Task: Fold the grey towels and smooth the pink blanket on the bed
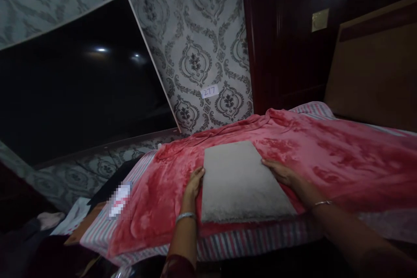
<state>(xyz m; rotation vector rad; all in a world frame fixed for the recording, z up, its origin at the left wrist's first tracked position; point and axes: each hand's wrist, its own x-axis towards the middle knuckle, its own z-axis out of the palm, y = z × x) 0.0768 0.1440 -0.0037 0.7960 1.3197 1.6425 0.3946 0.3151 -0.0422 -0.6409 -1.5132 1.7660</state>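
One gray cloth [241, 182] lies flat near the middle of a red blanket [156, 208]. It looks like a box shape with four straight sides. Its fuzzy near edge faces the person, and its far edge points to the wall [195, 17]. It seems longer going away from the person than across, but the slant makes that hard to be sure of.

Two hands are at it, one on each side. The left hand [194, 182] is at the left edge, and its arm comes almost straight up from below. The right hand [282, 172] is near the far right corner, and its arm slants in from the low right. The fingers of both hands touch the edges, but I cannot tell if they pinch the cloth. Each wrist has one band: a wide left bracelet [185, 216] and a thin right bracelet [323, 203].

Under the blanket is one striped sheet [247, 243]. One blurred card [119, 201] is on its left side. Farther out are one big tilted TV [81, 87], one paper [210, 91] that says 277, one switch [319, 20] and one brown board [374, 69].
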